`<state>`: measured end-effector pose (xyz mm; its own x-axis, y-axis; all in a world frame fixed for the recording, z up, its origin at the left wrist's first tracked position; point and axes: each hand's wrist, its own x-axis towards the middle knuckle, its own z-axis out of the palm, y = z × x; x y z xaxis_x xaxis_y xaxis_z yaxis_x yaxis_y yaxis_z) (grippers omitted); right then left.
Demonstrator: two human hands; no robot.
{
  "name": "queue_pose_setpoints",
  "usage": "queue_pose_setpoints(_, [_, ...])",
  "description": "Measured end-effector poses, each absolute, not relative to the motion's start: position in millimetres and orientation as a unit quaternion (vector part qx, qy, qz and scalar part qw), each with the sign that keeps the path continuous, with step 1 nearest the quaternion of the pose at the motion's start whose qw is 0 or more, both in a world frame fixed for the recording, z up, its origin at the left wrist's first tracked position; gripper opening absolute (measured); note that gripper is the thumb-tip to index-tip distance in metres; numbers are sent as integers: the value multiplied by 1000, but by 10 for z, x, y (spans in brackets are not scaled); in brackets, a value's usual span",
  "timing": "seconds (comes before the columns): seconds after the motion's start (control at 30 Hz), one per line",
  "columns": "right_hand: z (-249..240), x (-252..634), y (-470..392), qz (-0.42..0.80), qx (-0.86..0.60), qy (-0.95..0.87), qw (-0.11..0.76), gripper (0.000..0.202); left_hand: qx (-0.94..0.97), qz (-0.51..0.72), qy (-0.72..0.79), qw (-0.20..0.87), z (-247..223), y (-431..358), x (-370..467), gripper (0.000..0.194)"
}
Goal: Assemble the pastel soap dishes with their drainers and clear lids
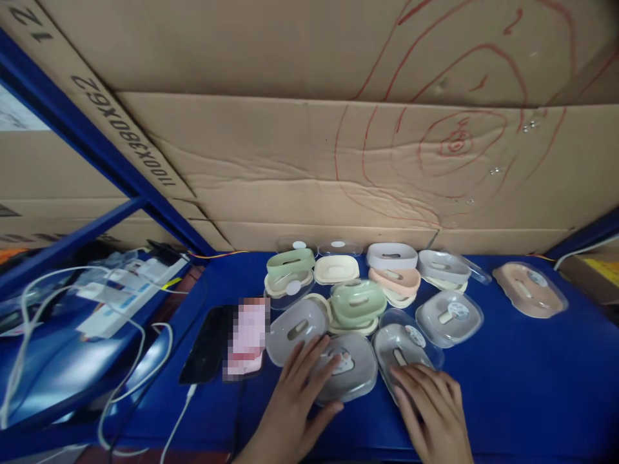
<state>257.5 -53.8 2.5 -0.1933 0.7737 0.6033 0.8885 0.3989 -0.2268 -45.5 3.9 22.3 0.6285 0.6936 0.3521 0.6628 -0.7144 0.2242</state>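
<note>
My left hand [302, 393] lies with fingers spread over the clear lid of a grey soap dish [358, 380], its thumb along the near edge. A round sticker shows between the fingertips. My right hand [430, 399] bends its fingers, close together, over the near end of a second grey soap dish [389, 341]; a clear lid [430, 345] shows at that dish's far right side. Directly behind are a grey-lilac dish [297, 328], a green dish [360, 301] on a cream piece, and a lidded grey dish [452, 319].
Further back stand green [290, 261], cream [336, 269], peach [394, 281] and lilac [391, 256] dishes. A lidded peach dish [529, 290] sits at right on the blue surface [541, 386]. Left are a dark phone [206, 345], a blurred pink-screened device [246, 338], cables and a power strip [130, 293].
</note>
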Motion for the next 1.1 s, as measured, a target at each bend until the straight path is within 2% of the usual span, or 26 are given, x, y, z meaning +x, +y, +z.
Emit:
queue_pose_setpoints(0.13, [-88,2451,-657,-114,-578,-755,287,52,901,232,362,52,187,144,-399,55])
queue_pose_setpoints(0.3, [-118,2405,-655,-81,-607,-740,280,43,847,326,420,-22,203,157,-242,28])
queue_pose_setpoints(0.37, [-91,2409,-641,-65,-611,-733,292,44,829,347,437,-20,226,73,-207,20])
queue_pose_setpoints(0.53, [-16,2465,-674,-39,-587,-721,366,61,871,284,401,7,227,-204,-185,24])
queue_pose_setpoints(0.63, [115,2565,-653,-28,-540,-740,400,64,883,250,397,7,192,-276,-158,31])
queue_pose_setpoints(0.73, [340,2697,-468,-28,-493,-795,352,62,888,246,388,28,173,-266,-151,33])
queue_pose_setpoints(0.93, [643,2959,206,-49,-475,-845,240,42,908,228,347,48,175,-192,-230,41])
queue_pose_setpoints(1.1, [661,3046,217,-88,-515,-817,243,40,910,249,325,68,208,-145,-228,37])
